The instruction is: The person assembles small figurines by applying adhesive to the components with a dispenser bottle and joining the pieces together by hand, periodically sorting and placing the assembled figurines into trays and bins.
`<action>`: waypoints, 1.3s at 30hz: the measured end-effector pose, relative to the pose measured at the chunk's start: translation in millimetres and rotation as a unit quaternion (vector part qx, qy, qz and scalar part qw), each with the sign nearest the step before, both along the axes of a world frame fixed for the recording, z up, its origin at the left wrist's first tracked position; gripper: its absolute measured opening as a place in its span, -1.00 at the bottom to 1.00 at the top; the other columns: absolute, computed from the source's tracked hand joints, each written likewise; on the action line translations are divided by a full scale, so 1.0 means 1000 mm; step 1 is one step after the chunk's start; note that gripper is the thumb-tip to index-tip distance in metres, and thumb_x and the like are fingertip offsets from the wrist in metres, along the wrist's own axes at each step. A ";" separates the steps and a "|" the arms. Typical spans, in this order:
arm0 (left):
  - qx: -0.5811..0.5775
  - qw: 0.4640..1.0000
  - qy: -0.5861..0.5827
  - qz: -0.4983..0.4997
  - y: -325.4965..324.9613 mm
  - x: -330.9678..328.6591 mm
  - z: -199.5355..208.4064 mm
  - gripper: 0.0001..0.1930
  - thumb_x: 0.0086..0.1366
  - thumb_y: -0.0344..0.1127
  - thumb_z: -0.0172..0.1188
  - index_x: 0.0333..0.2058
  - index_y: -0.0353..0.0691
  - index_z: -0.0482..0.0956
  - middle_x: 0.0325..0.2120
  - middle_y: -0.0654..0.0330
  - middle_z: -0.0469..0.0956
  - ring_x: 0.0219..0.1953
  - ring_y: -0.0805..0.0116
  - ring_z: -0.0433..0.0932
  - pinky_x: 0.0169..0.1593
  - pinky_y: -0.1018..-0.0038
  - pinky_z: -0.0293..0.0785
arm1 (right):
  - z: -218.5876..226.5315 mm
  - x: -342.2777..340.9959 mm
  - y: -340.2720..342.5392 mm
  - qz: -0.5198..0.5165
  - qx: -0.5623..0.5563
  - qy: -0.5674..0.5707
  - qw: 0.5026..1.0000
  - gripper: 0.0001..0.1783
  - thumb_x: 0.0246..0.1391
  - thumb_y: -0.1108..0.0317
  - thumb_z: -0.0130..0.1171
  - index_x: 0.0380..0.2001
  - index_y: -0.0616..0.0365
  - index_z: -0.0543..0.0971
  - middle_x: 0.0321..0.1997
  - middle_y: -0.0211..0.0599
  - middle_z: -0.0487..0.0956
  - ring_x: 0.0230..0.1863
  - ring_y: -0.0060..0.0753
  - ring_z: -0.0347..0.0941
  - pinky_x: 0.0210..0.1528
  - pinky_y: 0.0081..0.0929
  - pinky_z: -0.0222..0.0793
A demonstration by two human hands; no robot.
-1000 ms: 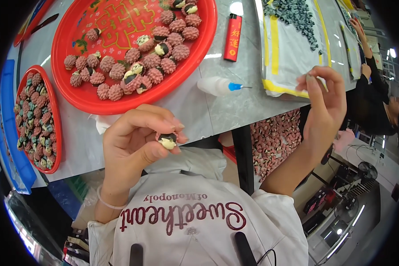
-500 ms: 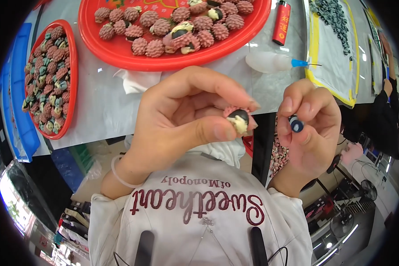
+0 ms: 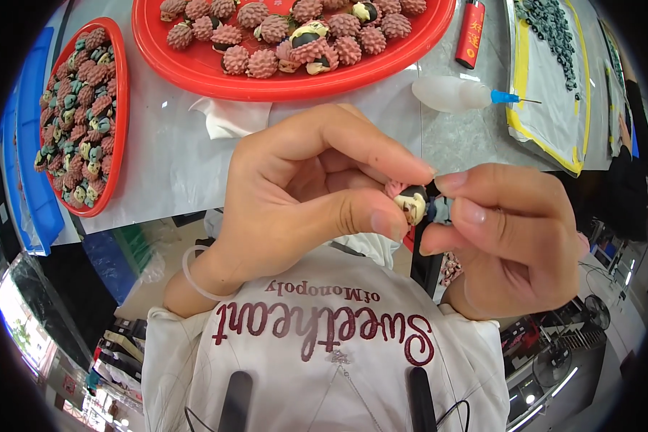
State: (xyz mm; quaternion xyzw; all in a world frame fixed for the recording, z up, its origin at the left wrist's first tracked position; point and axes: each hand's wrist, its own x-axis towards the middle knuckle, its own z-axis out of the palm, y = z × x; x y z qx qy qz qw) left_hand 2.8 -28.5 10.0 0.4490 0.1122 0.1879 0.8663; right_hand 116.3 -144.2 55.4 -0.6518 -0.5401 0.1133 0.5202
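Between thumb and fingers, my left hand (image 3: 295, 173) pinches a small figurine head (image 3: 412, 207) with pink bumps, a black band and a cream face. My right hand (image 3: 522, 237) is closed on a small blue-grey figurine body (image 3: 440, 209). The two pieces meet, or nearly so, above my lap; the fingertips hide part of the joint. Beyond my hands, a large red tray (image 3: 266, 91) holds several loose pink bumpy heads (image 3: 308, 49), some with black and cream parts.
A red basket (image 3: 122, 108) of pink-headed figurines with blue-grey bodies stands at left, beside a blue tray (image 3: 47, 216). Further right lie a white squeeze bottle (image 3: 450, 94) with a needle tip, a red lighter (image 3: 471, 36) and a yellow-edged sheet (image 3: 547, 122) bearing dark small pieces (image 3: 551, 32).
My right hand has moved left and turned, bringing the body up to the head. My left hand has shifted slightly right, turning the head's face toward the body.
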 end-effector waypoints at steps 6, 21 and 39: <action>0.055 0.998 -0.007 0.009 0.002 -0.001 0.001 -0.67 -0.13 -0.28 0.29 -0.41 -0.32 0.43 -0.47 0.11 0.43 -0.38 0.38 0.49 -0.31 0.58 0.43 | -0.004 -0.003 0.002 -0.022 0.009 -0.037 0.999 -0.70 -0.45 0.45 0.31 -0.54 0.21 0.43 -0.52 -0.10 0.48 -0.55 -0.43 0.43 -0.57 -0.68 0.35; 0.027 0.999 -0.011 0.021 0.002 0.004 0.003 -0.67 -0.08 -0.36 0.27 -0.33 -0.35 0.40 -0.30 -0.04 0.39 -0.25 0.21 0.47 -0.20 0.43 0.42 | -0.021 0.002 0.006 -0.024 -0.007 0.132 0.991 -0.61 -0.44 0.31 0.37 -0.60 0.15 0.34 -0.53 -0.35 0.30 -0.52 -0.61 0.18 -0.49 -0.75 0.07; 0.673 0.559 0.444 0.193 0.097 -0.077 0.063 -0.77 -0.03 -0.50 0.05 -0.30 -0.26 0.45 -0.29 0.14 0.42 -0.26 0.19 0.40 -0.23 0.45 0.33 | -0.022 0.005 0.000 -0.065 -0.057 0.254 0.963 -0.63 -0.30 0.21 0.30 -0.64 0.24 0.36 -0.69 -0.38 0.34 -0.66 -0.65 0.15 -0.63 -0.74 -0.03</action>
